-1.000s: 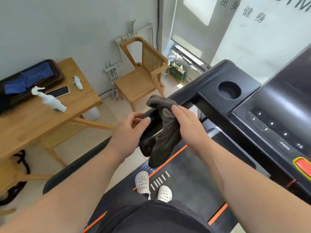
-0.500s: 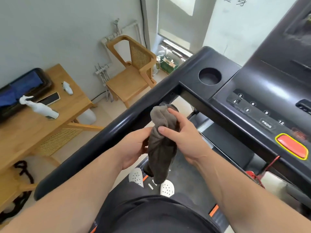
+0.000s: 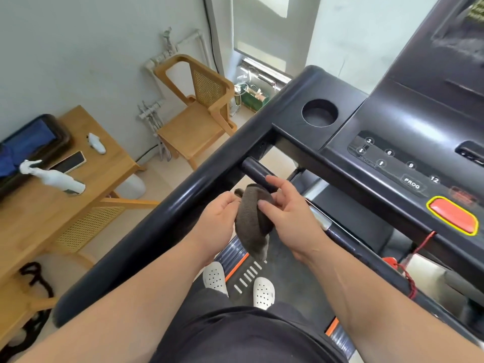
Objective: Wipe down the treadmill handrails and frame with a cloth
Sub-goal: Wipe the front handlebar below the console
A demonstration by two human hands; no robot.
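A person is standing on the treadmill belt [image 3: 285, 279] and holding a grey cloth [image 3: 253, 218] with both hands, in front of the tummy. The cloth is hanging in the air, just beside the long black left handrail [image 3: 167, 213] and right under the short black grip bar [image 3: 255, 171]. It is not touching the long rail.

The left hand [image 3: 216, 218] is closing around the left side of the cloth, with the fingers tucked behind it. The right hand [image 3: 288, 213] is pinching the cloth with its thumb on the front, while its other fingers are sticking out loose and half open near the grip bar.

The cloth is looking soft and floppy. It is bunching up on top and its bottom end is drooping down. It is probably very light, and it is not going to break. It could slip or flop open, so it seems best to squash it into a fat pad and hold it in the middle of the palm, with fingers wrapping over the top.

The rails are looking smooth, hard and shiny, so the cloth should be sliding along them easily. The console [image 3: 392, 163] with the red button [image 3: 453, 214] is sitting close on the right, so it is good to be careful not to bump it
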